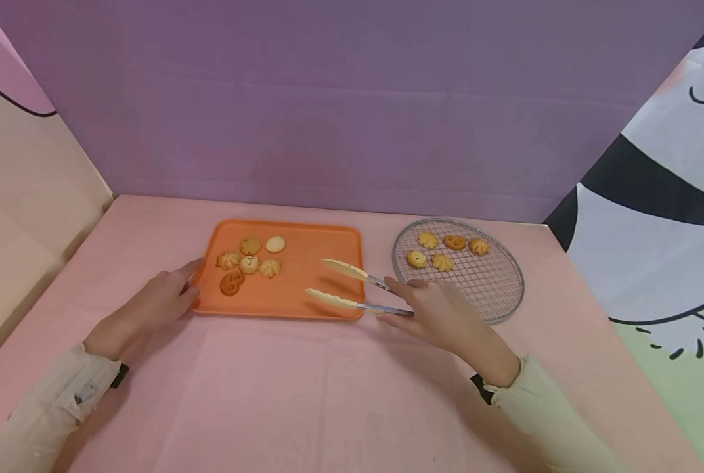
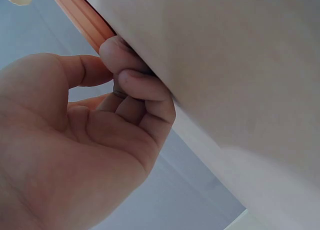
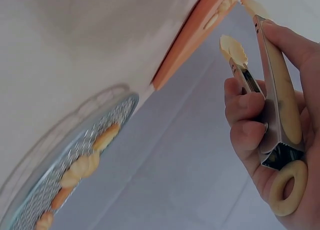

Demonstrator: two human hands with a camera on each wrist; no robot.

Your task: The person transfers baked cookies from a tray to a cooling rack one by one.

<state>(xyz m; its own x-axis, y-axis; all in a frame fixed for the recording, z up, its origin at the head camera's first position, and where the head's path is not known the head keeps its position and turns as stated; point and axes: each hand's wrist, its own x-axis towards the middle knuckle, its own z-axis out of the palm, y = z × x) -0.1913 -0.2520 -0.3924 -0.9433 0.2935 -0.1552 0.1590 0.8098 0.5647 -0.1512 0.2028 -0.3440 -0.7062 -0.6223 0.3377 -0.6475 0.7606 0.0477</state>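
Observation:
My left hand (image 1: 161, 294) pinches the left rim of the orange tray (image 1: 316, 243) between thumb and curled fingers, seen close in the left wrist view. Several cookies lie grouped on the tray's left half, among them a pale round cookie (image 1: 275, 244), a swirled cookie (image 1: 270, 267) and a brown pretzel-shaped cookie (image 1: 231, 284). In my right hand (image 1: 443, 315) is a pair of tongs (image 3: 274, 90), metal with cream tips and a ring at the end. The tongs' arms stand apart over the tray's right part, nothing between their tips.
Right of the tray is a round wire mesh rack (image 1: 482, 289) with several cookies toward its back left, including a pretzel-shaped cookie (image 1: 455, 242). Both stand on a pink cloth-covered table (image 1: 269, 394). A purple backdrop (image 1: 340, 118) rises behind, with printed panels at both sides.

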